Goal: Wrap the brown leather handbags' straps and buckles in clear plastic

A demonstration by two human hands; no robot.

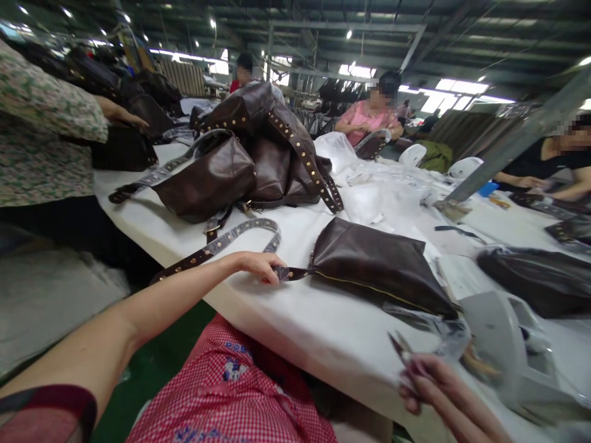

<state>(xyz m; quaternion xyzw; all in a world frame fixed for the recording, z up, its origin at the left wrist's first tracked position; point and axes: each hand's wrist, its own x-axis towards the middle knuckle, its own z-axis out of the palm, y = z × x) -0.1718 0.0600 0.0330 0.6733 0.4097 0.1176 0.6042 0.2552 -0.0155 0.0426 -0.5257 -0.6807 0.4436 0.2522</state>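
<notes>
My left hand [261, 266] is closed around the studded strap [242, 229] of a dark brown leather bag [369, 255]. Part of this strap is wrapped in clear plastic, and it loops back to the left over the table edge. The bag lies on its side, with a yellow zipper line along the edge facing me. At the lower right, my right hand [427, 384] grips small thread snips [401, 346], blades pointing up and left. The snips are apart from the bag, over the table's front edge.
A pile of brown studded bags [249, 154] sits on the white table [277, 314]. At right are a grey machine-like housing [498, 344], another dark bag [535, 277] and a slanted metal post [503, 147]. Clear plastic wrapping [383, 184] lies behind. Co-workers stand around; one floral sleeve [50, 92] is at left.
</notes>
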